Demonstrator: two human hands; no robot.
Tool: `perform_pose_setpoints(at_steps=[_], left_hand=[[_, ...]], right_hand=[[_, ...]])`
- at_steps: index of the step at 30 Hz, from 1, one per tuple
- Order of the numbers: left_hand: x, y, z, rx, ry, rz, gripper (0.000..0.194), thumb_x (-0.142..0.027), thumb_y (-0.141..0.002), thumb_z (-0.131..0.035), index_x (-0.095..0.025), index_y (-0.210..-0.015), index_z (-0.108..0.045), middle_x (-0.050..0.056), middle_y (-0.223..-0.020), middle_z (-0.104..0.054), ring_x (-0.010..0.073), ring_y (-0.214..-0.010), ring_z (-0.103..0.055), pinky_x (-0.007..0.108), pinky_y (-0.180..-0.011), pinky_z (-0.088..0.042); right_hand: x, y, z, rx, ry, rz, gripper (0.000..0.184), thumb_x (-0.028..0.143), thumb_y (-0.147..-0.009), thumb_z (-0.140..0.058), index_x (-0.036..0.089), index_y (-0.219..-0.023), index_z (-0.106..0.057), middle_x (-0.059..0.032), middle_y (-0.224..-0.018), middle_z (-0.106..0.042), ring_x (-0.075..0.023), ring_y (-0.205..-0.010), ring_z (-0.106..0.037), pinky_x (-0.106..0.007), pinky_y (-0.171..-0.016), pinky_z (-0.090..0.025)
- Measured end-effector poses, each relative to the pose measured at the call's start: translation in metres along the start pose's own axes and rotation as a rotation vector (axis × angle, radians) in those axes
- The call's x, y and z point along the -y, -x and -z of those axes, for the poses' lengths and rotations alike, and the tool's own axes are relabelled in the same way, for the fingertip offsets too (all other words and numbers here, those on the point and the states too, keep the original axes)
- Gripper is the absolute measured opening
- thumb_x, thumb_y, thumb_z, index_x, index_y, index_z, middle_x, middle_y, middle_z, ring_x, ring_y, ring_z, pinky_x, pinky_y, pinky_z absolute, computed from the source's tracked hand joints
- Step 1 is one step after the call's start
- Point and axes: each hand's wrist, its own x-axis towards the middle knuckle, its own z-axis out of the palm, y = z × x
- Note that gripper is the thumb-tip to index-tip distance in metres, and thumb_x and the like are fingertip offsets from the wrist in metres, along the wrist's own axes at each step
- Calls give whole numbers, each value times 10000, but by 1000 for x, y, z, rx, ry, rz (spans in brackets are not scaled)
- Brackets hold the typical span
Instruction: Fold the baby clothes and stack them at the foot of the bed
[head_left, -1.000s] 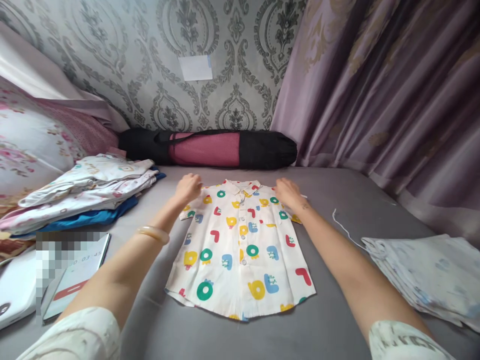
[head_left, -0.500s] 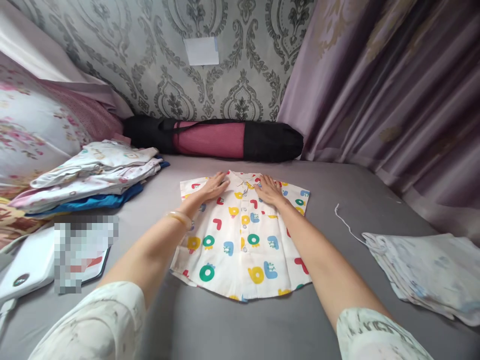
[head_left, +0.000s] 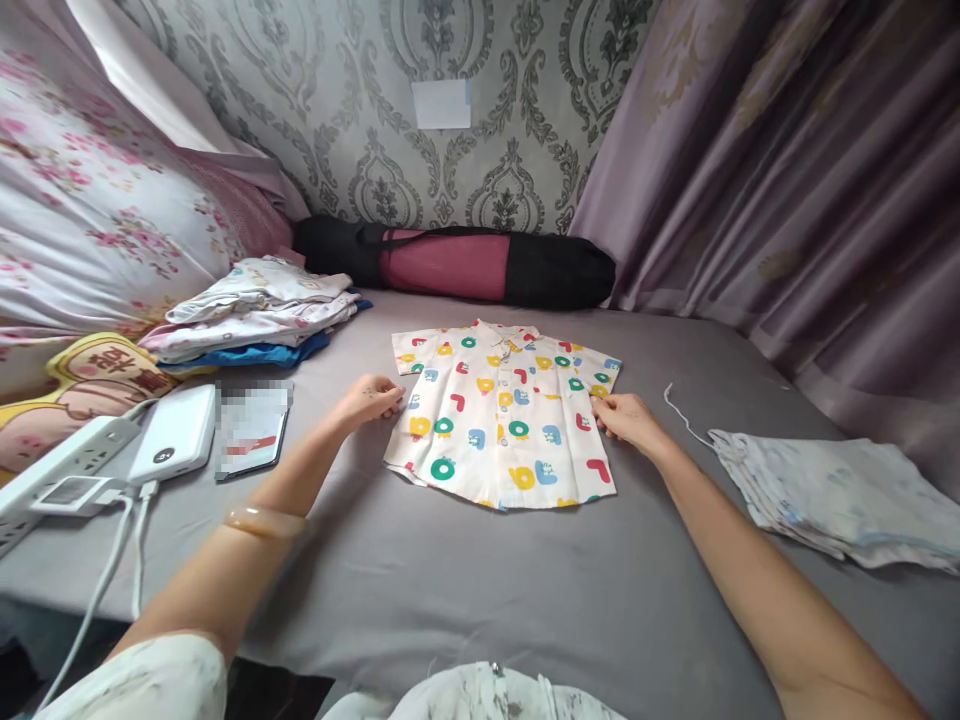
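A white short-sleeved button-up shirt (head_left: 487, 440), printed with red, green, blue and yellow shapes, lies flat and front up, collar away from me. At its left side edge, below the sleeve, my left hand (head_left: 373, 398) is closed, with the fingertips pinched at the cloth. My right hand (head_left: 628, 418) pinches the opposite side edge just under the other sleeve. The fingertips of both hands are partly hidden.
A folded clothes pile (head_left: 255, 310) lies at left, near a phone (head_left: 262, 450), a power bank (head_left: 174, 430) and a power strip (head_left: 75, 470). Folded pale cloth (head_left: 832, 490) with a cord is at right. A black and maroon long bag (head_left: 442, 265) lies along the wall.
My hands have left the shirt's upper front and come down to its two side edges, with fingers now closed. My view has shifted, showing more of the bed's near edge.
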Motion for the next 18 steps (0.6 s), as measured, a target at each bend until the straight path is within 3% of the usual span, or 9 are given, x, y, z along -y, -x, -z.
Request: perform_pose_setpoints(at_steps=[3, 7, 13, 18], left_hand=[[-1, 24, -4, 4, -58, -6, 473, -637, -653, -644, -169, -716, -630, 46, -608, -667, 156, -544, -586, 259, -512, -444], [-1, 42, -11, -54, -114, -2, 468, -629, -691, -615, -167, -763, -634, 17, -529, -608, 171, -531, -578, 265, -504, -429], [7, 50, -24, -152, -178, -36, 453, -560, -763, -529, -173, -984, -615, 19, -688, -646, 188, -620, -597, 268, -534, -414], [11, 56, -29, -190, -312, -204, 514, -513, -827, -457, -211, -1236, -536, -1, -728, -632, 187, -702, -598, 271, -649, -440]], right_hand=[[-1, 26, -5, 1, 108, -50, 454, 521, -912, -450, 189, -654, -619, -19, -515, -583, -148, -500, -559, -235, -469, -334], [0, 55, -9, -15, 192, -49, 483, 572, -884, -472, 203, -602, -604, -37, -588, -620, -172, -590, -585, -248, -486, -304], [6, 82, -17, -73, 265, -56, 376, 510, -905, -450, 237, -762, -665, -82, -871, -726, -228, -830, -660, -260, -593, -375], [17, 95, -23, -107, 362, -80, 373, 468, -945, -388, 232, -923, -676, -135, -990, -718, -282, -941, -665, -313, -695, -429]])
